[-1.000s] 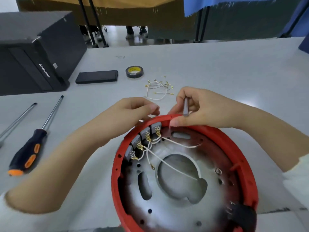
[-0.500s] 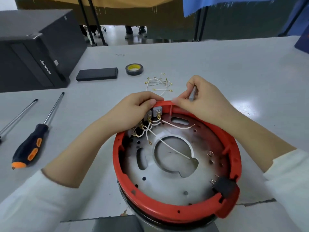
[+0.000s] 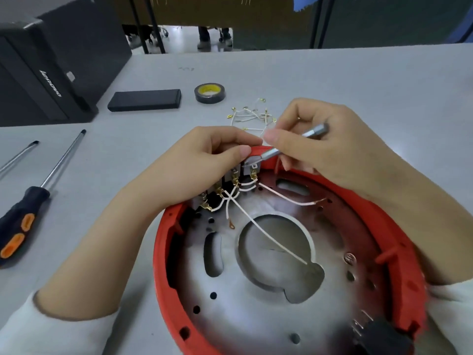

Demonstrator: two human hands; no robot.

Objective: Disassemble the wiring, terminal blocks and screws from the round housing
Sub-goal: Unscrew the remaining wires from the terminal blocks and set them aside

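Both hands curl at the red housing (image 3: 163,265): right hand (image 3: 330,147) pinches a metal bit (image 3: 294,142), left hand (image 3: 204,157) grips the terminal blocks (image 3: 252,167).

The right hand (image 3: 330,147) pinches a small metal bit (image 3: 294,143), its tip at a grey terminal block (image 3: 252,166) on the red round housing (image 3: 163,265). The left hand (image 3: 202,160) holds the neighbouring blocks. Loose white wires (image 3: 252,115) lie on the surface (image 3: 358,80) beyond.
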